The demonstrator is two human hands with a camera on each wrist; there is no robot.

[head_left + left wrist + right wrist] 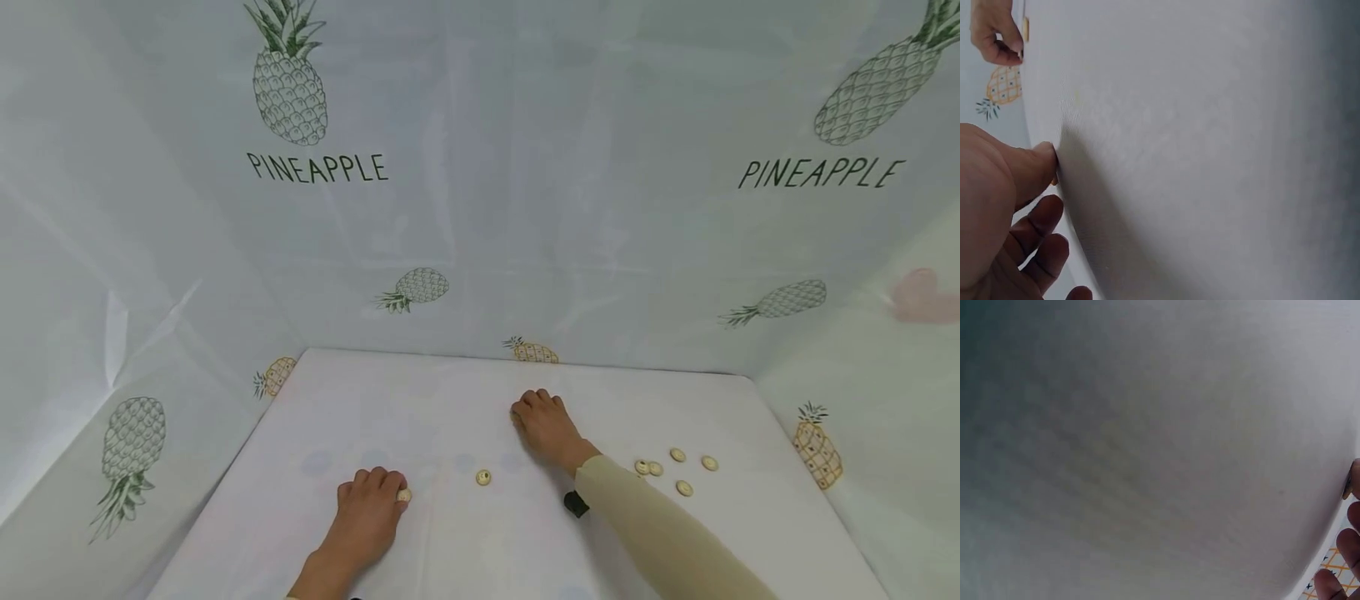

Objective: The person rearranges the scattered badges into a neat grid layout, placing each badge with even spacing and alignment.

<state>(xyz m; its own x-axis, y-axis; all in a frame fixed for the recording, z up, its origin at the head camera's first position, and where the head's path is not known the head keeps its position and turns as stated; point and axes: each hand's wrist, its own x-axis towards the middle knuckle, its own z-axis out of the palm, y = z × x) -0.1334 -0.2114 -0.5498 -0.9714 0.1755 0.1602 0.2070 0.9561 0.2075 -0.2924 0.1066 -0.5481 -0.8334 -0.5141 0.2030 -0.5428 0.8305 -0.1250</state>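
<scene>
One round cream disc [403,496] is resting at the table [427,392], partly covered, with the left hand [367,515] pinching it by thumb and finger. The right hand [550,429] is pinching a second disc [1347,482], mostly hidden by fingertips; the right wrist view is catching it edge-on, its thin profile slanting steeply. A third disc [483,477] is lying flat between them; five loose discs [678,455] are lying beside the right sleeve [652,525].

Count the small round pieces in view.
8: one piece in the left hand, one piece in the right hand, one piece between them, five pieces right of the sleeve. Hands or sleeve may hide more.
</scene>
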